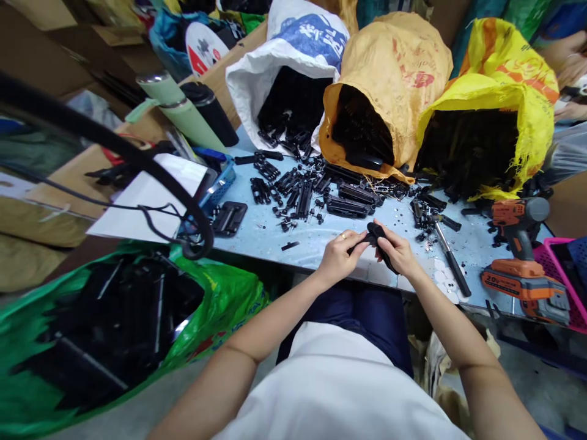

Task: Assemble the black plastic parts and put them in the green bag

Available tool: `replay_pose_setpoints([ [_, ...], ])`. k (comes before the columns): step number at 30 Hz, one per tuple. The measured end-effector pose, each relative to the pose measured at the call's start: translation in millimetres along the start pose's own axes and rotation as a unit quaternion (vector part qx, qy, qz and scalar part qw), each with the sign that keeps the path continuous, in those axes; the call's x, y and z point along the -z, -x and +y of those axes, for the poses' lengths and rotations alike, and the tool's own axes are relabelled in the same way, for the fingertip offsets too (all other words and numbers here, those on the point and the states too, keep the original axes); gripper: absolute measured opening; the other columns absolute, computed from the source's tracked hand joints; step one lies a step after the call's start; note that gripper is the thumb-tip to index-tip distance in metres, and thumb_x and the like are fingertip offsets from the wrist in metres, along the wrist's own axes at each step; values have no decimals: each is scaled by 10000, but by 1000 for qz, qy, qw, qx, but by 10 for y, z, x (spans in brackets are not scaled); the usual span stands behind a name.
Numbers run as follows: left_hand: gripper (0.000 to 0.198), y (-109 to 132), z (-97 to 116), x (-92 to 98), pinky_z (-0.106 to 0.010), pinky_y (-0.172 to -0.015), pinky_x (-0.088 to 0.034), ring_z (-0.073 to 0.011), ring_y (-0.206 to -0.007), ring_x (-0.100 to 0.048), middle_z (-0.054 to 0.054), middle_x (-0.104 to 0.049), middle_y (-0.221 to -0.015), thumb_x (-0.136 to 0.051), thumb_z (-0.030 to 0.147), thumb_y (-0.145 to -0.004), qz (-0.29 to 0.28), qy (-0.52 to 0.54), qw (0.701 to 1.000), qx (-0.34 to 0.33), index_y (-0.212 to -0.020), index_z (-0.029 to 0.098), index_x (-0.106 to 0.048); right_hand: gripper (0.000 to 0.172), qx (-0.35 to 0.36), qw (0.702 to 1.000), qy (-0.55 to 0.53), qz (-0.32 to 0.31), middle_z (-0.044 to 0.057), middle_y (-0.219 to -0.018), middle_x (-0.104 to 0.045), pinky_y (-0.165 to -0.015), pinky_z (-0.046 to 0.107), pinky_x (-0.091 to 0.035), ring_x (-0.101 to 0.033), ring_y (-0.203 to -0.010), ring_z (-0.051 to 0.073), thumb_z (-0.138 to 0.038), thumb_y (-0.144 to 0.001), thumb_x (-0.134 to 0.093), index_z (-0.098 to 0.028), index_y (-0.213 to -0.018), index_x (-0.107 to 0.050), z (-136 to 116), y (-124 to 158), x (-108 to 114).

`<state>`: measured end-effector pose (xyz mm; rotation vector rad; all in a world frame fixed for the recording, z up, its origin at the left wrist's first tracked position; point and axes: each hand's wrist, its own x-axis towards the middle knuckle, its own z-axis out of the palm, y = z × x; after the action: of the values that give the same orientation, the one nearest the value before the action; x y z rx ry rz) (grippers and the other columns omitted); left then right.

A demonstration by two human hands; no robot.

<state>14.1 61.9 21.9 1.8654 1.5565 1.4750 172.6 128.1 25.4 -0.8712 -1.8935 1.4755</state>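
Observation:
Both my hands meet over the front edge of the blue table (257, 241), each closed on black plastic parts that touch or join. My left hand (343, 253), with a ring on one finger, pinches the left end of a black plastic part (373, 231). On its other side my right hand (398, 249) grips a longer black piece pointing down toward me. Fingers cover much of both pieces, so I cannot tell how they connect. Just beyond lie long black plastic parts (348, 206) and a scatter of small black fittings (287, 223).
Three sacks of black parts stand behind: white (247, 85), orange (398, 55) and yellow (534, 134). To the right are a hammer (452, 260) and an orange cordless drill (518, 269). A green bag (229, 287) sits low left; a black cable (114, 134) arches nearby.

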Motion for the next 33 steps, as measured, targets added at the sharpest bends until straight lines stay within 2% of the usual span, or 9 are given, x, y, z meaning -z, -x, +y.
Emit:
replay_pose_setpoints([
  [4, 295, 24, 38, 15, -229, -685, -497, -126, -729, -596, -43, -626, -801, -440, 339, -889, -11, -44, 999, 21, -1023, 175, -645, 513, 30, 996, 73, -32, 14, -860, -627, -494, 252, -524, -526, -504, 76, -478, -790, -535, -276, -1261, -503, -79, -9, 146],
  [7, 317, 54, 70, -40, -222, -694, -495, -128, -761, -600, -43, -620, -825, -407, 354, -902, -1, -70, 997, 25, -1041, 183, -635, 495, 82, 986, 148, -11, 49, -1013, -638, -673, 313, -547, -613, -710, 146, -456, -769, -576, -264, -1224, -544, -90, 8, 174],
  [9, 340, 66, 108, -114, -228, -698, -493, -133, -771, -594, -53, -613, -837, -376, 356, -915, 28, -77, 996, 28, -1086, 181, -612, 496, 100, 980, 169, 15, 61, -1063, -631, -763, 344, -531, -619, -837, 186, -456, -779, -564, -256, -1233, -537, -72, 25, 120],
  [13, 388, 78, 210, -290, -257, -723, -488, -139, -783, -573, -69, -584, -848, -304, 339, -938, 125, -61, 989, 40, -1212, 180, -527, 530, 91, 978, 164, 91, 78, -1108, -611, -714, 335, -543, -628, -821, 195, -491, -835, -453, -250, -1307, -456, -28, 73, -116],
  [16, 383, 78, 238, -328, -272, -736, -486, -139, -795, -563, -78, -579, -866, -294, 287, -942, 175, -34, 984, 18, -1244, 166, -497, 549, 108, 969, 184, 125, 87, -1119, -607, -785, 334, -521, -613, -920, 213, -494, -856, -405, -238, -1340, -410, -40, 121, -263],
  [23, 310, -96, 95, -54, -254, -694, -496, -129, -790, -568, -68, -617, -870, -380, 244, -920, 82, 17, 991, -101, -1155, 159, -564, 555, 180, 943, 241, 144, 98, -1014, -629, -727, 305, -517, -606, -795, 171, -416, -891, -396, -198, -1393, -302, -104, 188, -282],
  [26, 313, -193, 51, -7, -256, -703, -497, -132, -800, -576, -75, -623, -881, -374, 266, -922, 56, 27, 991, -119, -1128, 149, -579, 576, 172, 941, 242, 162, 84, -967, -622, -678, 297, -519, -593, -730, 156, -413, -889, -405, -199, -1405, -268, -79, 172, -291],
  [29, 331, -161, -14, -78, -263, -714, -498, -138, -814, -587, -79, -617, -921, -359, 301, -924, 44, 26, 996, -71, -1135, 160, -572, 580, 143, 948, 244, 148, 89, -1016, -610, -683, 300, -515, -594, -745, 156, -441, -893, -374, -203, -1409, -257, -6, 113, -299],
  [33, 352, 70, -175, -216, -293, -704, -505, -166, -838, -598, -104, -592, -984, -322, 261, -920, 43, -37, 994, 94, -1195, 153, -515, 508, 79, 945, 316, -1, 70, -1049, -612, -739, 309, -499, -596, -835, 174, -456, -892, -355, -228, -1345, -388, 121, -108, -109],
])
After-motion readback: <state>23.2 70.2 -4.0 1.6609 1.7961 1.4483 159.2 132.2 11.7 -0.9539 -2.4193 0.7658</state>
